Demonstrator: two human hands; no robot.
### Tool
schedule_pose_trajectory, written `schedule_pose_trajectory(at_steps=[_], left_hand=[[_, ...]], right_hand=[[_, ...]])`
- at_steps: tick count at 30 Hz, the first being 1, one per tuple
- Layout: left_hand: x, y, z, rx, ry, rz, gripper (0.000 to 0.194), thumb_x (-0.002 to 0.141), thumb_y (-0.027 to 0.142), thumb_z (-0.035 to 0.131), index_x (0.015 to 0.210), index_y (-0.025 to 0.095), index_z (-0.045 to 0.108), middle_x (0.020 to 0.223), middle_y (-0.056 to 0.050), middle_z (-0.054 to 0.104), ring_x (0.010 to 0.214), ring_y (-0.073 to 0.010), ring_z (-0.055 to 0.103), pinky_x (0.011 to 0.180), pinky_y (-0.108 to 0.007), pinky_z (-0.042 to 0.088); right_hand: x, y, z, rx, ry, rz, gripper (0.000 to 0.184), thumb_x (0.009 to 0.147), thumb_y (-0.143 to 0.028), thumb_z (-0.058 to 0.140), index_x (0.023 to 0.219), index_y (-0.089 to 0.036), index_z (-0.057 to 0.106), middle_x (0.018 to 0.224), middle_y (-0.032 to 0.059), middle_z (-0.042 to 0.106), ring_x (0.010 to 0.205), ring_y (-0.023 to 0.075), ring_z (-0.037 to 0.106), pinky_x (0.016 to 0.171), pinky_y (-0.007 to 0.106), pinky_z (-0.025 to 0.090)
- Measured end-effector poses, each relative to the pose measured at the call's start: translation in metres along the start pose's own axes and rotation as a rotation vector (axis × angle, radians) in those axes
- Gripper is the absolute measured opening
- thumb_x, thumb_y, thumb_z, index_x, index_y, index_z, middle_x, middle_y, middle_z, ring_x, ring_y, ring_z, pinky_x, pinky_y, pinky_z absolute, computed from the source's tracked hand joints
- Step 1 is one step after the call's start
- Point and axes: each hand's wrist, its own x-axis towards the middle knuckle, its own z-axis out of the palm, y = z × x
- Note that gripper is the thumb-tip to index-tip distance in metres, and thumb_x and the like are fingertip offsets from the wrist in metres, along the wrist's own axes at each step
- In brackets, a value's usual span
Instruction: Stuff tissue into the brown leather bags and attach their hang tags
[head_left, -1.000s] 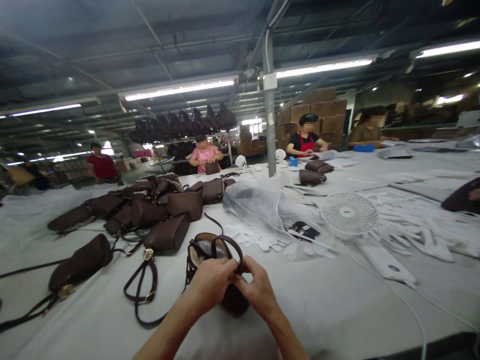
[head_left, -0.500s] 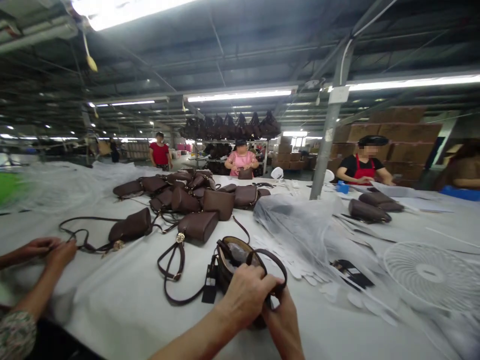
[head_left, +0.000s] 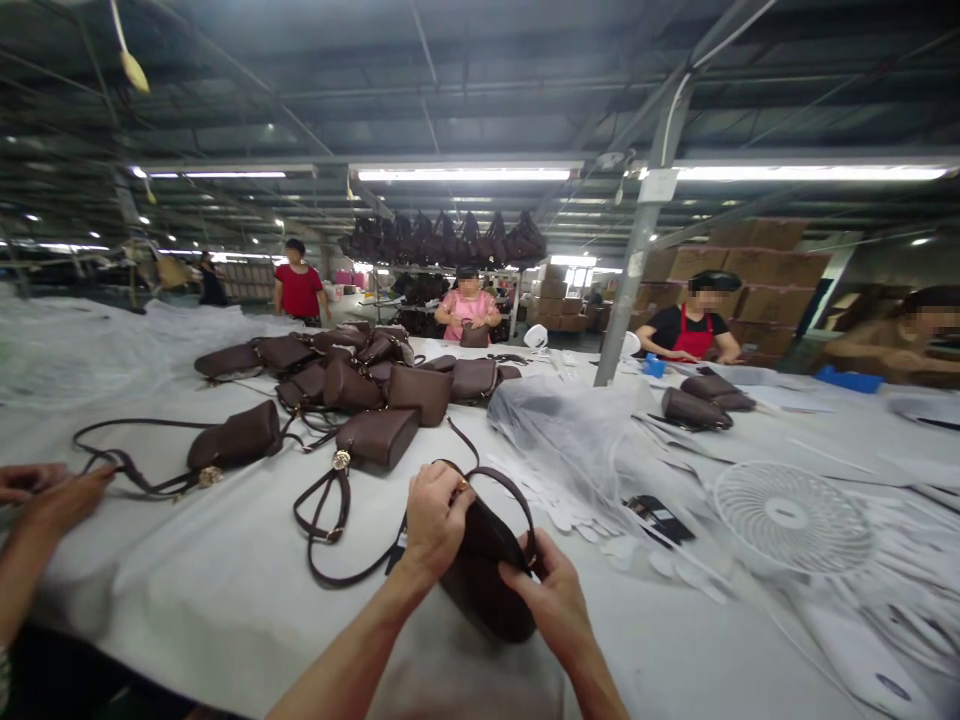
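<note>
A dark brown handbag (head_left: pixel 487 570) is between my hands on the white-covered table, tipped toward me. My left hand (head_left: pixel 435 515) is closed on the far left end of its top edge, where a bit of gold metal shows by the fingers. My right hand (head_left: pixel 551 585) pinches the near right end of the top edge, by the foot of the looped handle (head_left: pixel 517 490). The long strap (head_left: pixel 349 580) trails off to the left. A black tag (head_left: pixel 397 552) is partly hidden behind my left wrist.
Several brown bags (head_left: pixel 375 385) are heaped beyond, with another bag (head_left: pixel 236 440) nearer left. A co-worker's hands (head_left: pixel 60 490) are at the left edge. Clear plastic (head_left: pixel 570 440), black tags (head_left: pixel 660 520) and a white fan (head_left: pixel 791 515) lie right. A post (head_left: pixel 626 290) rises behind.
My left hand has moved from the handle to the bag's far left top edge. The bag's open mouth has narrowed and the bag has tilted. The whole view has shifted.
</note>
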Motion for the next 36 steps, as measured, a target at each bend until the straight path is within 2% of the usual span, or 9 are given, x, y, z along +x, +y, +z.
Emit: schedule_pose_trajectory(at_steps=[7,12,16,18,22,27,29,32,36], left_hand=[[-0.01,-0.007,-0.011,-0.194,-0.067,-0.052,0.016,0.081,0.023,0.055,0.065,0.022,0.056,0.075,-0.002,0.057,0.085,-0.0209,0.049,0.081,-0.034,0.039],[-0.02,-0.002,0.002,-0.345,-0.141,-0.011,0.011,0.082,0.021,0.055,0.071,0.021,0.057,0.085,-0.004,0.059,0.091,-0.0208,0.05,0.086,-0.035,0.04],[-0.027,-0.005,0.003,-0.41,-0.151,0.003,0.007,0.082,0.02,0.057,0.077,0.021,0.062,0.101,-0.007,0.061,0.104,-0.0234,0.051,0.095,-0.039,0.039],[-0.033,-0.012,0.0,-0.462,-0.168,-0.015,0.007,0.08,0.018,0.058,0.081,0.022,0.063,0.107,-0.008,0.061,0.108,-0.0246,0.051,0.098,-0.04,0.039],[-0.041,-0.032,-0.004,-0.652,-0.285,-0.066,0.037,0.074,0.023,0.065,0.111,0.022,0.059,0.13,-0.01,0.056,0.123,-0.0277,0.047,0.103,-0.041,0.038],[-0.049,-0.049,0.006,-0.944,-0.519,-0.2,0.061,0.085,0.03,0.055,0.143,0.022,0.036,0.146,-0.01,0.046,0.132,-0.0247,0.043,0.112,-0.042,0.031],[-0.054,-0.053,0.011,-1.092,-0.577,-0.25,0.064,0.087,0.035,0.054,0.147,0.022,0.033,0.149,-0.01,0.043,0.136,-0.0255,0.04,0.114,-0.043,0.03],[-0.058,-0.057,0.015,-1.304,-0.651,-0.311,0.057,0.088,0.042,0.054,0.14,0.02,0.047,0.145,-0.01,0.048,0.138,-0.0278,0.038,0.115,-0.045,0.027],[-0.058,-0.057,0.014,-1.447,-0.675,-0.359,0.052,0.084,0.042,0.061,0.13,0.02,0.056,0.136,-0.011,0.057,0.131,-0.03,0.046,0.111,-0.045,0.032]], right_hand=[[-0.012,0.004,-0.071,0.009,-0.197,0.064,0.025,0.07,-0.033,0.071,0.068,-0.02,0.05,0.062,-0.0047,0.046,0.062,0.0134,0.045,0.056,0.024,0.039],[0.001,0.007,-0.092,-0.209,-0.178,0.042,0.014,0.073,-0.028,0.064,0.083,-0.02,0.058,0.077,-0.0005,0.061,0.074,0.0187,0.058,0.07,0.032,0.049],[0.015,-0.012,-0.08,-0.465,-0.108,-0.227,0.053,0.073,-0.02,0.052,0.126,-0.021,0.055,0.128,0.0085,0.058,0.119,0.0265,0.053,0.104,0.047,0.04],[0.015,-0.025,-0.067,-0.57,-0.158,-0.345,0.056,0.078,-0.018,0.049,0.133,-0.024,0.052,0.137,0.0079,0.053,0.13,0.0277,0.044,0.111,0.052,0.031],[0.016,-0.054,-0.037,-0.757,-0.155,-0.432,0.032,0.092,-0.028,0.046,0.12,-0.027,0.062,0.121,0.0082,0.063,0.12,0.0312,0.051,0.108,0.06,0.026],[0.032,-0.08,-0.014,-0.895,-0.303,-0.442,0.025,0.096,-0.029,0.046,0.1,-0.024,0.069,0.087,0.0074,0.064,0.08,0.0221,0.058,0.077,0.036,0.044],[0.039,-0.084,-0.011,-0.901,-0.386,-0.413,0.023,0.096,-0.028,0.046,0.095,-0.024,0.069,0.084,0.0052,0.062,0.076,0.0195,0.057,0.071,0.032,0.043],[0.042,-0.082,-0.012,-0.784,-0.476,-0.402,0.021,0.096,-0.026,0.045,0.093,-0.023,0.066,0.085,0.0031,0.059,0.079,0.0173,0.057,0.072,0.03,0.043],[0.035,-0.076,-0.016,-0.632,-0.45,-0.421,0.015,0.095,-0.024,0.046,0.092,-0.022,0.061,0.088,0.0035,0.06,0.086,0.018,0.057,0.077,0.031,0.044]])
